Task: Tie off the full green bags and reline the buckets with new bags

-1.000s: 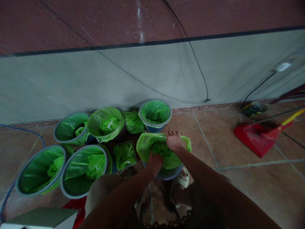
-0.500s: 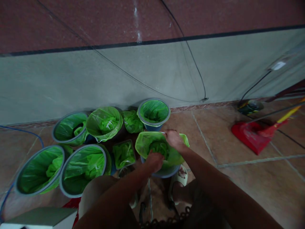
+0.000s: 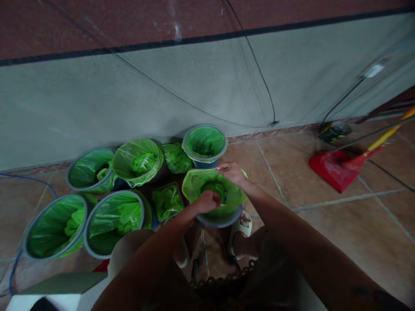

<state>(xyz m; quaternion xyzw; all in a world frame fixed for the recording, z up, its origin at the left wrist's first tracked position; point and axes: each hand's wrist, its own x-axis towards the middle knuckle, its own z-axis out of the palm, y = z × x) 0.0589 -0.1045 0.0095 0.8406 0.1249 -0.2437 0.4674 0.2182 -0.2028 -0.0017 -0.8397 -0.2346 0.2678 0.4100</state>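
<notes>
A thin green trash bag (image 3: 194, 183) hangs in a round bin (image 3: 223, 222) between my feet, its upper edge standing above the rim. My right hand (image 3: 232, 173) is closed on the bag's far edge, fingertips pinched together. My left hand (image 3: 208, 201) is closed at the near side of the bag's mouth, its fingers curled on the bag's edge. Loose green plastic lies bunched inside the bag. Just behind stands another lined bin (image 3: 205, 144), with its grey rim showing.
Several green-lined bins, including one at front left (image 3: 55, 226), stand to the left, with a small rectangular lined bin (image 3: 167, 201) nearby. At right lie a red dustpan (image 3: 337, 170) and a dark pot (image 3: 334, 131). A white box (image 3: 55, 298) is at lower left. Cables run along the wall.
My left hand has come up out of the bag's middle to its near edge. The right hand still pinches the far edge. The whole view has shifted slightly.
</notes>
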